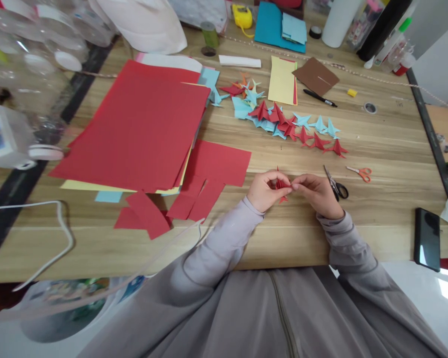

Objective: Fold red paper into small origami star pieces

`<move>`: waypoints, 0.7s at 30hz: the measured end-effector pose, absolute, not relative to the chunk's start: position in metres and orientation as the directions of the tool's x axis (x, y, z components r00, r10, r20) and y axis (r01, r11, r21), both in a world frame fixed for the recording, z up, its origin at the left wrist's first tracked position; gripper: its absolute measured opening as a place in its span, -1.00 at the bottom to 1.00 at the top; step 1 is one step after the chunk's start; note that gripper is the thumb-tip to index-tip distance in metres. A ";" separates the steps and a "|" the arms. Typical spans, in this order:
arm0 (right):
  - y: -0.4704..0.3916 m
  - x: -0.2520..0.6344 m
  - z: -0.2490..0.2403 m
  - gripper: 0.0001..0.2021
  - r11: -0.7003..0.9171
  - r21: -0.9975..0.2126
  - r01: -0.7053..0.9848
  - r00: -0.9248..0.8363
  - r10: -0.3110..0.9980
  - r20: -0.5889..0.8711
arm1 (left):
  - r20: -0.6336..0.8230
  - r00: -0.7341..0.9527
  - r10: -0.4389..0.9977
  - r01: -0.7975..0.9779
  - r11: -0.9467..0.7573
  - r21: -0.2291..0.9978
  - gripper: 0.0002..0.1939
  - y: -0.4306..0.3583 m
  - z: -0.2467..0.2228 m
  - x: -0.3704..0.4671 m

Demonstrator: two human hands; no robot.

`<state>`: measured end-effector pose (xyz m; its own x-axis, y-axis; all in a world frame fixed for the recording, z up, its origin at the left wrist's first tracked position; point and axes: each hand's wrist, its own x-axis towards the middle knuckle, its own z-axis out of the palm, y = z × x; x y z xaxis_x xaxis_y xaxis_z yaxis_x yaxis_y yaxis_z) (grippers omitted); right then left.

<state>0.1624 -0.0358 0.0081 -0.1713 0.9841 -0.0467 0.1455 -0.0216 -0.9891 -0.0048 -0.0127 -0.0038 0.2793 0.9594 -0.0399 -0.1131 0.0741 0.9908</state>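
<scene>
A small red folded paper crane is pinched in my left hand, its points showing above and below the fingers. My right hand meets it from the right, thumb and forefinger pressed together at the crane's edge. Beyond the hands lie rows of finished paper cranes, red ones in front and light blue ones behind. Black-handled scissors lie beside my right hand, with small orange scissors farther right. Cut red paper pieces lie left of my left hand.
A large stack of red paper sheets covers the left of the table. Yellow paper, brown paper and a black pen lie at the back. A phone rests at the right front edge. Clear plastic bottles crowd the far left.
</scene>
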 end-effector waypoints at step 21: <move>-0.035 0.161 0.010 -0.74 -0.140 -0.988 0.063 -0.154 0.977 -0.148 | -0.090 0.342 0.936 -0.210 0.169 0.963 -0.74 -0.013 -0.008 -0.003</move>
